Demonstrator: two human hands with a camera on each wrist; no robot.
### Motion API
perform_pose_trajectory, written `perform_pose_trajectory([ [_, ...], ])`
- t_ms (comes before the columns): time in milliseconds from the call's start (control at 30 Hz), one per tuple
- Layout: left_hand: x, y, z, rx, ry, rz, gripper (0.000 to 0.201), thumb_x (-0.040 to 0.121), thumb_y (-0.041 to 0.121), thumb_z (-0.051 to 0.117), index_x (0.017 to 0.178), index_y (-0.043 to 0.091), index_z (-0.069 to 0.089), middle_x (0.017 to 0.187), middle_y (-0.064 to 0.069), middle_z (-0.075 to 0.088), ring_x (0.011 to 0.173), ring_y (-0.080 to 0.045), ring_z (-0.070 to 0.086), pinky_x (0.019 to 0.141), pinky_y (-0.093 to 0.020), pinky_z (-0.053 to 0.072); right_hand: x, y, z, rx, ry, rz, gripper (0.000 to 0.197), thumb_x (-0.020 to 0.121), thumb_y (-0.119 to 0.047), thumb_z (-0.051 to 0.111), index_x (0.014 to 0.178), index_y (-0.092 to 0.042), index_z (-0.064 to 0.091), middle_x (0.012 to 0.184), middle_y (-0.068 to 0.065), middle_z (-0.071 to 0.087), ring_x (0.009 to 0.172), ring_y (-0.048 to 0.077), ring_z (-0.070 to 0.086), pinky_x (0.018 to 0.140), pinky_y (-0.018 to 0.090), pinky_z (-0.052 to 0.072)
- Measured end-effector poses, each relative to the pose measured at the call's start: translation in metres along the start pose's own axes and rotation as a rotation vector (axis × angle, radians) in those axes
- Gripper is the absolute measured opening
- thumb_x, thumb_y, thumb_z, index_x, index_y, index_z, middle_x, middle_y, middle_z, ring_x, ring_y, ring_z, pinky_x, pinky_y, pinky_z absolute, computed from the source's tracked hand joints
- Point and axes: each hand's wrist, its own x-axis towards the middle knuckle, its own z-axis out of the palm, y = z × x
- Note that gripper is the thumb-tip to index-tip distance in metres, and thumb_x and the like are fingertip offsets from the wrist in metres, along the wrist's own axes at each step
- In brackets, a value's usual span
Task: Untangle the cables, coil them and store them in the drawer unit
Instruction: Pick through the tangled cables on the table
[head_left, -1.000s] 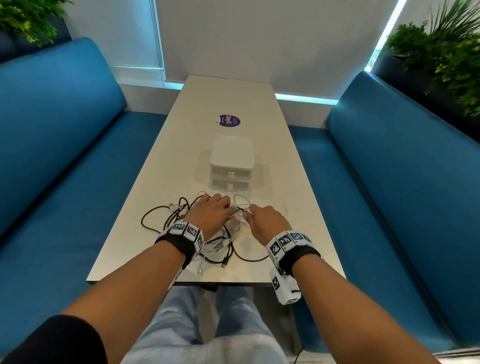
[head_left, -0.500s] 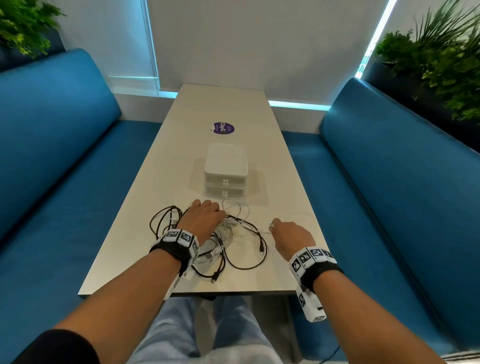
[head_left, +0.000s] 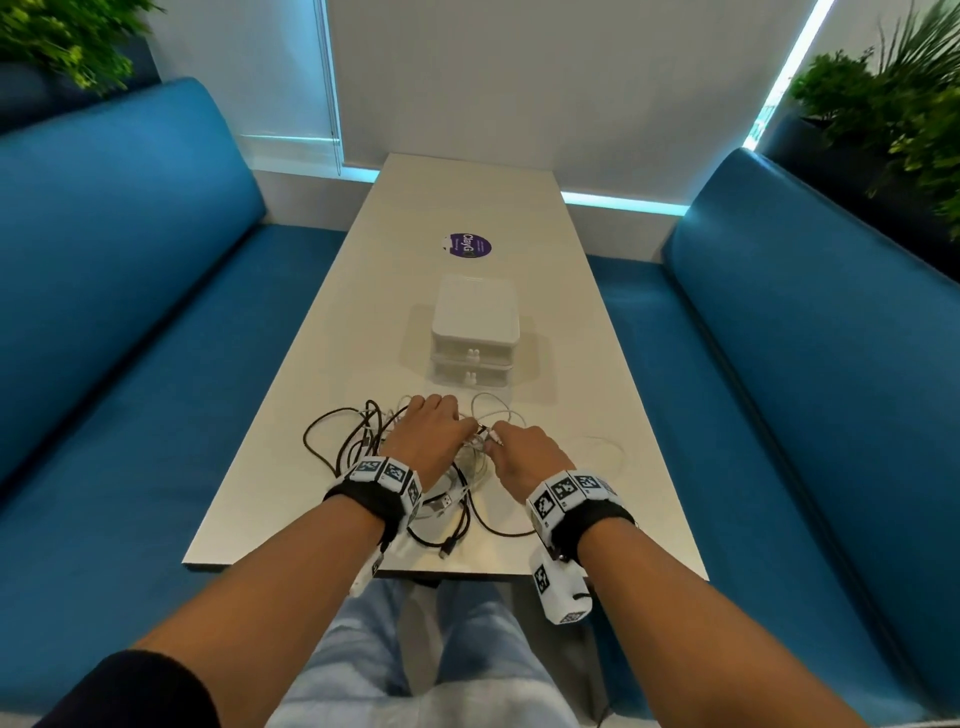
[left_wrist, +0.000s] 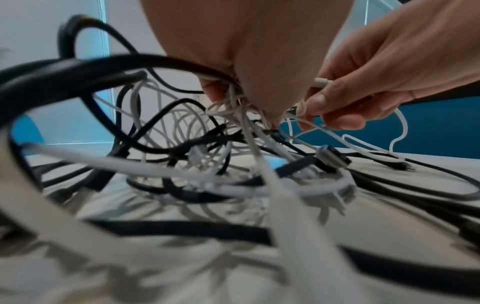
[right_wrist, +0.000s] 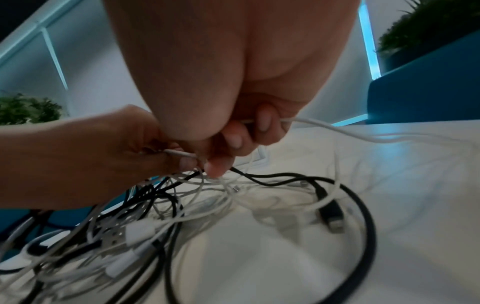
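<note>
A tangle of black and white cables (head_left: 363, 441) lies on the near end of the pale table (head_left: 322, 364). My left hand (head_left: 434, 428) sits on top of the tangle and grips a bunch of thin white strands (left_wrist: 233, 107). My right hand (head_left: 524, 452) meets it from the right and pinches a thin white cable (right_wrist: 324, 126) that trails off to the right; its plug end (left_wrist: 322, 82) shows between the fingers. Beyond the cables stands the white drawer unit (head_left: 475, 327), both its drawers pushed in.
Blue benches (head_left: 130, 322) run along both sides of the table. A purple round sticker (head_left: 467, 245) lies on the table behind the drawer unit. Plants (head_left: 893, 104) stand at the back right and back left. A black USB plug (right_wrist: 333, 220) lies near the table's front edge.
My right hand, which had pulled a white cable out to the right, has come back left to the tangle beside my left hand. The left hand has stayed on the pile.
</note>
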Motion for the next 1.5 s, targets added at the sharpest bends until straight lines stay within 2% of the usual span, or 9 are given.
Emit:
perform_pose_trajectory([
  [133,0.001,0.0,-0.001,-0.044,0.0,0.019,0.032,0.09,0.005,0.054,0.119,0.02,0.059,0.105,-0.005,0.049,0.1,-0.027,0.049,0.089,-0.037,0.035,0.002,0.005,0.0,0.071,-0.054,0.009,0.025,0.101,-0.038,0.04,0.098,-0.016,0.054,0.095,0.009,0.065,0.085,0.031,0.061,0.077,0.041,0.052],
  [267,0.001,0.001,-0.005,-0.09,-0.002,0.033,0.032,0.09,0.004,0.056,0.118,0.018,0.06,0.105,-0.004,0.048,0.101,-0.025,0.048,0.088,-0.035,0.034,-0.001,0.005,-0.002,-0.018,-0.054,-0.03,0.029,0.102,-0.04,0.04,0.111,-0.016,0.054,0.1,0.009,0.064,0.089,0.031,0.062,0.075,0.039,0.051],
  [433,-0.004,-0.005,-0.003,-0.05,-0.013,-0.012,0.049,0.08,-0.004,0.061,0.12,0.024,0.058,0.112,0.001,0.052,0.106,-0.023,0.051,0.093,-0.039,0.034,-0.005,0.02,-0.013,-0.306,-0.001,-0.013,0.03,0.105,-0.036,0.034,0.119,-0.015,0.049,0.104,0.011,0.063,0.089,0.032,0.063,0.071,0.038,0.049],
  [700,-0.002,-0.008,-0.003,0.027,-0.008,-0.06,0.061,0.073,-0.004,0.065,0.124,0.025,0.051,0.117,0.001,0.052,0.11,-0.025,0.051,0.095,-0.043,0.035,-0.022,0.065,-0.023,-0.405,0.019,0.102,0.029,0.105,-0.032,0.032,0.125,-0.018,0.048,0.101,0.005,0.064,0.085,0.026,0.065,0.064,0.032,0.045],
  [900,0.003,-0.003,-0.004,0.005,-0.04,-0.03,0.059,0.077,-0.007,0.06,0.128,0.022,0.051,0.12,-0.003,0.05,0.111,-0.027,0.047,0.096,-0.04,0.036,-0.024,0.058,-0.024,-0.241,0.09,0.175,0.027,0.103,-0.031,0.037,0.126,-0.019,0.045,0.101,0.006,0.064,0.084,0.027,0.064,0.065,0.033,0.047],
  [1033,0.002,-0.005,0.001,-0.011,-0.015,0.008,0.062,0.077,-0.01,0.058,0.129,0.023,0.053,0.12,-0.003,0.049,0.111,-0.027,0.043,0.096,-0.038,0.035,-0.019,0.039,-0.019,-0.079,0.179,0.07,0.029,0.099,-0.037,0.043,0.128,-0.03,0.045,0.103,0.004,0.069,0.086,0.027,0.066,0.071,0.036,0.054],
  [1167,0.0,-0.006,-0.001,0.002,-0.003,-0.001,0.059,0.079,-0.007,0.058,0.129,0.024,0.053,0.121,-0.004,0.049,0.112,-0.028,0.043,0.095,-0.039,0.035,-0.015,0.026,-0.012,-0.068,0.122,0.039,0.025,0.096,-0.044,0.049,0.112,-0.032,0.063,0.099,0.003,0.069,0.089,0.027,0.065,0.073,0.035,0.054],
  [1367,-0.002,-0.008,-0.001,0.035,-0.027,0.003,0.054,0.079,-0.002,0.064,0.126,0.02,0.049,0.121,-0.005,0.049,0.111,-0.028,0.045,0.094,-0.04,0.038,-0.013,0.025,-0.008,0.023,0.006,-0.033,0.033,0.094,-0.052,0.049,0.116,-0.033,0.065,0.109,-0.003,0.069,0.1,0.022,0.063,0.081,0.035,0.052],
  [1500,0.001,-0.007,-0.003,0.03,-0.027,0.002,0.053,0.081,-0.002,0.062,0.128,0.02,0.05,0.121,-0.005,0.049,0.112,-0.028,0.043,0.093,-0.038,0.037,-0.012,0.024,-0.009,0.094,-0.027,-0.055,0.032,0.092,-0.053,0.054,0.112,-0.033,0.067,0.106,-0.006,0.068,0.098,0.017,0.063,0.084,0.036,0.052],
])
